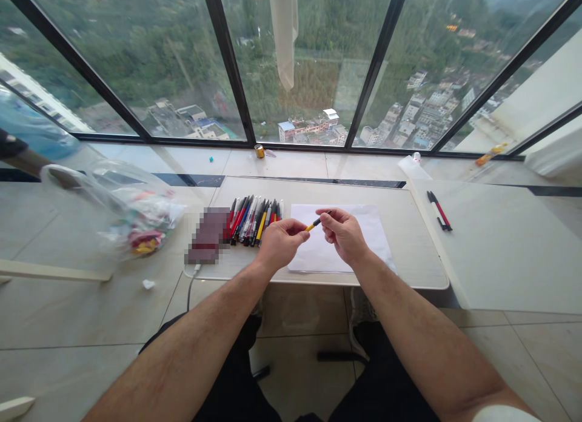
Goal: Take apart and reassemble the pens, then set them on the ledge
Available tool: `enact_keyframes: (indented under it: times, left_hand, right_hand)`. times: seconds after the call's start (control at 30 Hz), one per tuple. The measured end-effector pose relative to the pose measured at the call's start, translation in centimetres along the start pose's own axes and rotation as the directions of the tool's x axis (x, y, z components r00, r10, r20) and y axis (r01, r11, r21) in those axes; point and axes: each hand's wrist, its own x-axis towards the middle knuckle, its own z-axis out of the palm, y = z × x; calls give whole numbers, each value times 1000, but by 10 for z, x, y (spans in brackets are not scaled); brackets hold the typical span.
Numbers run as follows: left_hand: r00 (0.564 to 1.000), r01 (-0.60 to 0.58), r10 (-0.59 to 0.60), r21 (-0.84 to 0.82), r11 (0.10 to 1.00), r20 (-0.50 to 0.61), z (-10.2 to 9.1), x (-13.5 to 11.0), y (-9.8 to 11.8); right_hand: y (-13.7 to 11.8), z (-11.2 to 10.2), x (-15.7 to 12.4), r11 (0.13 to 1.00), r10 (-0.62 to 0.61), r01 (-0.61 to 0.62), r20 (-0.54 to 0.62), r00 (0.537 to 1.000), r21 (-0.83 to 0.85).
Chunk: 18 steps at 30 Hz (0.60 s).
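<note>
Between my two hands, above a white sheet of paper (339,252), is a yellow and black pen (313,225). My left hand (282,243) pinches its yellow end. The fingers of my right hand (341,231) are closed around its black end, so part of that end is hidden. A row of many pens (252,219), in red, black, blue, yellow and clear, lies on the small table (409,252) to the left of the paper.
Left of the pens is a blurred dark red rectangle (209,234) with a cable. Two pens (439,211) lie on a white surface (513,246) at right. A plastic bag (136,222) hangs at left. A can (259,151) stands by the window.
</note>
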Motion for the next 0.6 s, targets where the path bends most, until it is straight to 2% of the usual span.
enact_keyframes:
  times: [0.07,0.23,0.43,0.6]
  left_hand:
    - [1000,-3,3,-7,1000,2,1,0,1]
    - [1000,2,-1,-17,1000,15,2,-1,3]
    - [1000,12,-12,-46,999,7,1,0,3]
    - [1000,16,-15,-54,998,17,1,0,3]
  right_hand:
    - [-1,0,0,1000,-8,8,16,1000,-12]
    - [1,0,0,999,2,-5,-69,998,-43]
    - [-2,0,-2,1000,-5,4,46,999,13]
    - [2,0,1,1000,-12,11,-38,999,-24]
